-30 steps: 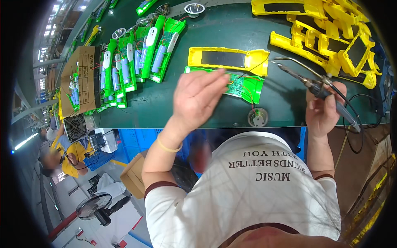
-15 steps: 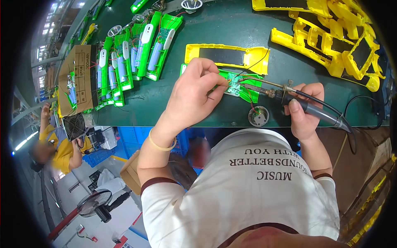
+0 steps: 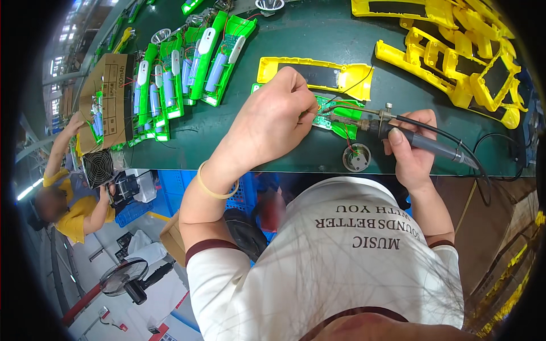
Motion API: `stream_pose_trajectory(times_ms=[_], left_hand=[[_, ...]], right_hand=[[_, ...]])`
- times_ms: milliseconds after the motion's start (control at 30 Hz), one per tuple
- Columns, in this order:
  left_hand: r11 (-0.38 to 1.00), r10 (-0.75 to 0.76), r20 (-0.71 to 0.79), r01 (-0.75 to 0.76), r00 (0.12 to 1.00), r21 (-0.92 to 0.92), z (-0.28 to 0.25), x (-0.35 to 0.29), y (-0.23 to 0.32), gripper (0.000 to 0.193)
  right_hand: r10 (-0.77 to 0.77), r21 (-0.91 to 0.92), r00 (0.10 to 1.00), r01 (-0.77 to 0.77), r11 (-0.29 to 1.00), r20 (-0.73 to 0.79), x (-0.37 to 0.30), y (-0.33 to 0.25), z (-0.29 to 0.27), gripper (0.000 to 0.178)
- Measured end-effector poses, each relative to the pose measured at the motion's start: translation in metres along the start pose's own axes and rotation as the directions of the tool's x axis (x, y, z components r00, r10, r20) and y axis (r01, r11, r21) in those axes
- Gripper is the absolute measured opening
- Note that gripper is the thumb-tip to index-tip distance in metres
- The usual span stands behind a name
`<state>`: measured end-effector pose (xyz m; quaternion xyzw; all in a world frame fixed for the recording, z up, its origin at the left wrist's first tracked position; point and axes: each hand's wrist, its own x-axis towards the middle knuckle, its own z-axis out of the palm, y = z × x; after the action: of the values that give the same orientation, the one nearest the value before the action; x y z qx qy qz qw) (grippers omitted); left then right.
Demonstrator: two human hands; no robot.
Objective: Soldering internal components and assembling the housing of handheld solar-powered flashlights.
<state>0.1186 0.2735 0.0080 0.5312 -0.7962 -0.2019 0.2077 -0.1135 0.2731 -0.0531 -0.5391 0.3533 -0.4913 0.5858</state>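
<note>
My right hand (image 3: 414, 156) grips the dark grey handle of a soldering iron (image 3: 435, 144). A thin metal tube and black cable run along the iron. Its tip points left onto a small green circuit board (image 3: 325, 118) in a bright green casing (image 3: 347, 131). Over the left part of that casing my left hand (image 3: 273, 116) is closed in a pinch at the board's edge; its fingertips hide what they hold. Just behind lies a yellow casing (image 3: 357, 80) with a black panel, a thin dark wire crossing it. Red wires lead from the board to a round metal lamp part (image 3: 356, 157) near the table edge.
Green casings (image 3: 215, 74) with blue batteries stand in a row at the left, beside a cardboard sheet (image 3: 108, 105). Yellow casings (image 3: 478, 74) pile up at the back right. A black cord (image 3: 483, 139) loops at the right. Another person (image 3: 77, 210) in yellow is at far left.
My left hand has turned a little and its fingers are more curled at the board. The iron's tip stays at the board. The other person's raised arm has shifted.
</note>
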Motion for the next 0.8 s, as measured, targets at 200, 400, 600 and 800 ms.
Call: stream_pose_trajectory(times_ms=[200,400,600,800], left_hand=[[0.999,-0.013,0.053,0.011,0.999,0.035,-0.001,0.004,0.001,0.009],[0.996,-0.04,0.095,0.032,0.995,0.08,-0.002,0.006,0.002,0.01],[0.953,0.129,-0.205,-0.064,0.97,0.296,-0.011,-0.007,0.003,0.026],[0.931,-0.266,-0.051,0.27,0.963,0.246,-0.024,-0.037,0.012,0.017]], right_hand=[[-0.035,0.068,0.999,0.036,0.997,-0.022,-0.002,0.001,-0.003,0.029],[-0.067,0.045,0.998,0.067,0.997,-0.011,-0.005,0.002,-0.003,0.029],[-0.08,0.054,0.996,0.081,0.995,-0.032,-0.005,0.0,-0.006,0.028],[-0.074,0.153,0.996,0.082,0.985,-0.058,-0.004,-0.002,-0.008,0.028]])
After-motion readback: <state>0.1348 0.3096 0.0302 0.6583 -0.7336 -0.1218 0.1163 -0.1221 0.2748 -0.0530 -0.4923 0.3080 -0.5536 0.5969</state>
